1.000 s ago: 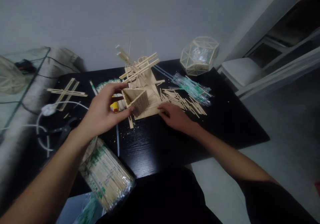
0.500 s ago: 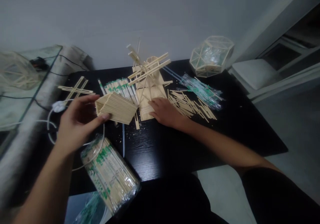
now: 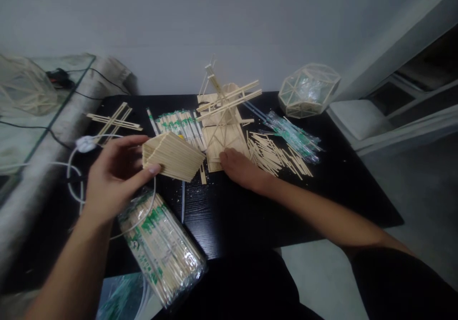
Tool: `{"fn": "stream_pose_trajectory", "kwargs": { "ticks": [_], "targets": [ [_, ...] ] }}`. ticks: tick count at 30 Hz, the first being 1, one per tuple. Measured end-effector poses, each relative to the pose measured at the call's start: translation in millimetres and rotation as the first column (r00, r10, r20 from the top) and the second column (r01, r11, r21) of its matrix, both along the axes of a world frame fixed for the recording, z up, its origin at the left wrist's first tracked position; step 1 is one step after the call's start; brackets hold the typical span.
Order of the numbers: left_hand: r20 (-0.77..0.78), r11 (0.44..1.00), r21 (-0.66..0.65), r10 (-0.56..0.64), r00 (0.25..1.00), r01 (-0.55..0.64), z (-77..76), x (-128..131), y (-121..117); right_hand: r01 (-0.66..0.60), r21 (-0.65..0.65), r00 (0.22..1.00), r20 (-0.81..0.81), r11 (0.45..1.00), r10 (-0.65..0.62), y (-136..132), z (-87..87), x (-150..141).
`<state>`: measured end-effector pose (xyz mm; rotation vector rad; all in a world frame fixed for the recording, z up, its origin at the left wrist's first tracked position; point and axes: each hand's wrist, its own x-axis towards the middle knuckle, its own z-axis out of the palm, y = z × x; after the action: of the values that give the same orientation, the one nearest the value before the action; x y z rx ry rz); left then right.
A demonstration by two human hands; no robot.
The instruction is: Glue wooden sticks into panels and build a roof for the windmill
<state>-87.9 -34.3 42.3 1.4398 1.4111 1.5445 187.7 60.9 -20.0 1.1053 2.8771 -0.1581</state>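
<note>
My left hand [image 3: 119,177] is closed round a folded, roof-shaped piece of glued wooden sticks [image 3: 175,160], holding it above the table with the thumb along its near edge. On the table's middle stands a windmill-like model of wooden sticks [image 3: 223,115], with crossed vanes and flat stick panels at its base. My right hand [image 3: 241,170] is at the model's near base, fingers pressed together on its lower edge; the fingertips are partly hidden. Short cut sticks [image 3: 266,153] lie scattered beside that hand.
A plastic-wrapped pack of chopsticks [image 3: 162,248] overhangs the black table's [image 3: 322,201] front edge. Wrapped chopsticks [image 3: 179,122] and a stick cross [image 3: 114,122] lie at left, near a white cable [image 3: 75,186]. Plastic wrappers [image 3: 296,136] and a faceted stick frame [image 3: 309,91] are at right.
My right hand's fingers have drawn together at the model's lower edge. The left hand still holds the roof-shaped piece. The view has shifted slightly, so everything appears a little further right.
</note>
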Motion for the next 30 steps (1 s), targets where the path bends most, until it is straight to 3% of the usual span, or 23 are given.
{"fn": "stream_pose_trajectory", "kwargs": {
  "ticks": [6, 14, 19, 24, 30],
  "targets": [
    [0.020, 0.999, 0.037, 0.028, 0.999, -0.029, 3.3, -8, -16, 0.072, 0.000, 0.995, 0.064, 0.997, -0.072, -10, -0.6, -13],
    [0.002, 0.986, 0.062, 0.157, 0.988, -0.157, 4.7, -8, -46, 0.110, 0.004, 0.989, 0.098, 0.994, -0.110, -14, 6.5, -18],
    [0.037, 0.989, 0.109, 0.099, 0.994, -0.103, -1.4, -1, -59, 0.191, 0.032, 0.977, 0.085, 0.981, -0.194, -18, 3.6, -25],
    [0.073, 0.995, 0.059, 0.081, 0.994, -0.085, -7.2, -1, -71, 0.249, 0.015, 0.968, 0.023, 0.968, -0.249, -20, 1.5, -25],
    [0.107, 0.975, -0.071, 0.220, 0.970, -0.213, -11.6, -18, -88, 0.236, -0.087, 0.955, -0.160, 0.968, -0.248, -14, -0.7, -14]
  ]
}}
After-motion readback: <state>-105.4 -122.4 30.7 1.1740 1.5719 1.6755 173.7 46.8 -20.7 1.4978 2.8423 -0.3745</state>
